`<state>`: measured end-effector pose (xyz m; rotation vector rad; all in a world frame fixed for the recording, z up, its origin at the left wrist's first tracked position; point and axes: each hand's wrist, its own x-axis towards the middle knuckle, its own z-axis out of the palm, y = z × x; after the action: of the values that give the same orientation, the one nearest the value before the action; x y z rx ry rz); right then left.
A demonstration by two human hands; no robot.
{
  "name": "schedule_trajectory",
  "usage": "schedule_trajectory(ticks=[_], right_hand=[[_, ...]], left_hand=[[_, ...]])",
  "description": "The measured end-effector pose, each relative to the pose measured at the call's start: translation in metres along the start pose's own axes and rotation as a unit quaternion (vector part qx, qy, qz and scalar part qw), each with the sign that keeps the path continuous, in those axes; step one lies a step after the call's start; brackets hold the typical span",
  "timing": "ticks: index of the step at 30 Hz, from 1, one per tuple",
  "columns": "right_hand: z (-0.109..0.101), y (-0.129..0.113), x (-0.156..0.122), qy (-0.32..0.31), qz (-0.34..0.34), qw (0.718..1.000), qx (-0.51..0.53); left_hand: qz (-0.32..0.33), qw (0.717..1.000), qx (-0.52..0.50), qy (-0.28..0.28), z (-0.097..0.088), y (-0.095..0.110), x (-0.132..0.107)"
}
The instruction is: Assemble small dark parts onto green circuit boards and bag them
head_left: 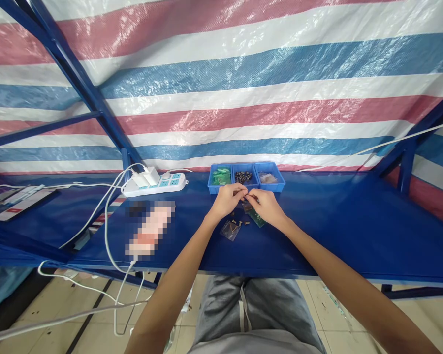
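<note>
My left hand (228,199) and my right hand (266,204) meet fingertip to fingertip above the blue table, just in front of a blue three-compartment bin (276,187). Both are closed in a pinch; whatever lies between the fingers is too small to make out. Below my right hand is a small bag with green contents (257,218), partly covered by it. Nearer to me lies a small clear plastic bag (229,230), with a few small screw-like pieces (239,224) on and beside it.
In the bin sit green packets (221,176), small dark and brassy parts (242,177) and clear packets (268,178). A white power strip (155,184) with plugs and cables is at the left, near a blurred-out object (153,231). A striped tarp (243,113) hangs behind.
</note>
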<state>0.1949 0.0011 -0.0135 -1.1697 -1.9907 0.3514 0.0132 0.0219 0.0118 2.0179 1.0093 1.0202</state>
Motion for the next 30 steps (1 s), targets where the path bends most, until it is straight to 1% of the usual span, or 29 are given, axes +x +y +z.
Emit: schedule_trajectory(ticks=[3,7,11,15,19,22,24,30], right_hand=[[0.000,0.001,0.000,0.003,-0.004,1.000,0.002],[0.001,0.003,0.001,0.001,-0.009,1.000,0.010],[0.002,0.007,0.001,0.023,0.012,0.999,0.029],[0.003,0.007,0.001,0.028,0.031,0.998,0.040],[0.003,0.005,0.001,0.026,0.020,0.999,0.029],[0.003,0.003,0.000,0.021,0.006,1.000,0.020],[0.003,0.003,0.000,0.024,0.000,1.000,0.015],[0.000,0.005,0.000,0.039,-0.008,0.999,-0.002]], left_hand=[[-0.001,1.000,0.006,-0.007,0.000,-0.001,0.000],[0.001,1.000,0.020,-0.002,0.002,-0.005,0.001],[0.007,0.999,0.041,0.010,0.003,-0.006,0.002],[0.014,0.999,0.048,0.006,0.003,-0.003,0.001],[0.028,0.996,0.084,-0.007,0.003,0.001,0.000],[0.044,0.993,0.108,-0.005,0.003,0.001,0.000],[0.048,0.994,0.101,-0.002,0.003,0.002,0.000],[0.035,0.999,0.033,-0.006,0.004,0.004,-0.001]])
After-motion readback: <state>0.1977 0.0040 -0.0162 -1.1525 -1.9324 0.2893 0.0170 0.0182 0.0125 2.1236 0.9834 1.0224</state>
